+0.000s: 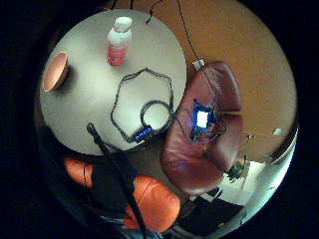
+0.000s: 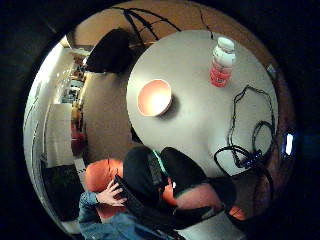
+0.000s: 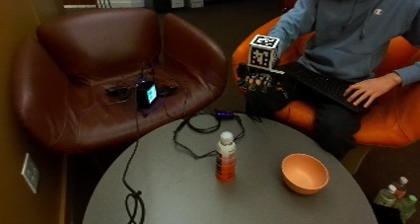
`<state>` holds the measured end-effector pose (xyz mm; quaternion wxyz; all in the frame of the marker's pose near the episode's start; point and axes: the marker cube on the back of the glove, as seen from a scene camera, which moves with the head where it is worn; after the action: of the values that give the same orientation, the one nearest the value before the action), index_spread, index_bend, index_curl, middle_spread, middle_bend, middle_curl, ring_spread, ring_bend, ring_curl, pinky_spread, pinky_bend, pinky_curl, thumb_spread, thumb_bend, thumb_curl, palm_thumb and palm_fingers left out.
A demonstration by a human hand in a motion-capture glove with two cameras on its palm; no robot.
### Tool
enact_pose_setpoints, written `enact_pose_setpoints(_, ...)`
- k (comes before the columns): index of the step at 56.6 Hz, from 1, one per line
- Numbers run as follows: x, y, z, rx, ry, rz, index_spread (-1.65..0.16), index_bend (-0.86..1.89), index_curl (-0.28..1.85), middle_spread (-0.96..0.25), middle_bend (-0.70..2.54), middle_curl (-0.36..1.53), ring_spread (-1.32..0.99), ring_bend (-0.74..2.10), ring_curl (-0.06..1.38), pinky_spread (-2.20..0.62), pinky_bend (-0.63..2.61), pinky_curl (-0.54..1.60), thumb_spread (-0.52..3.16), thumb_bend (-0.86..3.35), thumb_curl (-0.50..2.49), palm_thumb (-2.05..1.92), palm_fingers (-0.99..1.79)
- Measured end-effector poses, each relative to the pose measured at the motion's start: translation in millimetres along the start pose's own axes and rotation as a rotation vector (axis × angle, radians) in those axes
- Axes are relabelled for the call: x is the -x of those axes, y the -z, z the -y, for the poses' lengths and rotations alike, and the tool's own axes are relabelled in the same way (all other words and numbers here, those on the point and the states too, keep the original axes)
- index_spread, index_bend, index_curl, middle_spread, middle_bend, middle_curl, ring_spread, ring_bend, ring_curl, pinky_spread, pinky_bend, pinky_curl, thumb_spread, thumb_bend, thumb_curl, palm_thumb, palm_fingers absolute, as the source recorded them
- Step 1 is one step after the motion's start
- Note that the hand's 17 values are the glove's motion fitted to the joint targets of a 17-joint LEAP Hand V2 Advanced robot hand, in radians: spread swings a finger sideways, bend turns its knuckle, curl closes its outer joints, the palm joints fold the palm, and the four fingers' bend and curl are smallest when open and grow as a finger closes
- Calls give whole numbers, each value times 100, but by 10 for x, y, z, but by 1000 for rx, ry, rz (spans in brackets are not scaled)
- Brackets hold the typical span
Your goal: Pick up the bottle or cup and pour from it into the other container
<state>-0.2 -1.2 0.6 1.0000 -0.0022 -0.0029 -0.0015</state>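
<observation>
Grip (image 3: 259, 81) relaxed, empty, above table (image 3: 177, 194)

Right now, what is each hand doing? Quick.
Gloved right hand: raised beside the table, holding nothing; fingers cannot be told.
Bare left hand: open, resting on the lap, holding nothing.

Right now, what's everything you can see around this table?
Table: one, round, grey, in front of the seated person.
Bottle: one, clear with orange-red drink and white cap, upright near the table's middle.
Bowl: one, orange, on the table beside the bottle, apart from it.
Cable: black, looped across the table's far side.
Brown armchair: one, leather, beside the table, holding a small lit device.
Orange chair: one, the person sits in it.
Spare bottles: a few, on the floor.
Gloved right hand: black, raised above the table edge, holding nothing.
Bare hand: resting on the lap.
</observation>
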Motion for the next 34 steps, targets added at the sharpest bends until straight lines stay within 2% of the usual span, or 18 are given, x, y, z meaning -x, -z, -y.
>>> enact_pose_setpoints(5,-21,-38,-1,12,-6,-3,-31,14,6,-6,16,5,-2,26,7,17,43,14,61,14,11,31,3)
enact_pose_setpoints(12,-47,-58,31,13,-12,-8,-38,15,10,-7,18,10,-2,29,11,22,46,19,81,9,15,34,-1)
enact_pose_setpoints(34,-316,-29,-47,12,-58,-17,-43,15,18,-9,17,19,-1,32,18,25,47,27,96,-2,25,39,-4)
